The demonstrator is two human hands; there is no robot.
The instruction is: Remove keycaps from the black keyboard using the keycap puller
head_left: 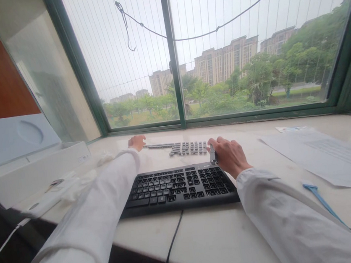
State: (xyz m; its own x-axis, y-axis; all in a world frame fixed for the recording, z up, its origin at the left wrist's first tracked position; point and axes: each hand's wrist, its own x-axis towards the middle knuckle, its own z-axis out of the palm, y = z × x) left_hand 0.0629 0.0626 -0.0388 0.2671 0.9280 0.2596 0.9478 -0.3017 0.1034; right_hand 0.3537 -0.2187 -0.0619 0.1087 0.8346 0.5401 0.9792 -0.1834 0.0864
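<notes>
A black keyboard [188,185] lies flat on the white sill in front of me. Many keys on its right and upper parts are bare sockets, while a block at the left still carries caps. Behind it, loose grey keycaps [193,147] are laid out in rows. My left hand [137,142] reaches to the left end of the longest row, fingertips close together; anything between them is too small to make out. Just above the keyboard's top right edge, my right hand [230,154] is closed around a small silvery metal tool [213,154], its kind unclear.
Printed paper sheets [327,156] lie at the right, near a blue plastic stick [323,201]. An open white box [30,169] and a white power strip [49,194] are at the left. The keyboard's cable [175,237] runs over the front edge. A window stands behind.
</notes>
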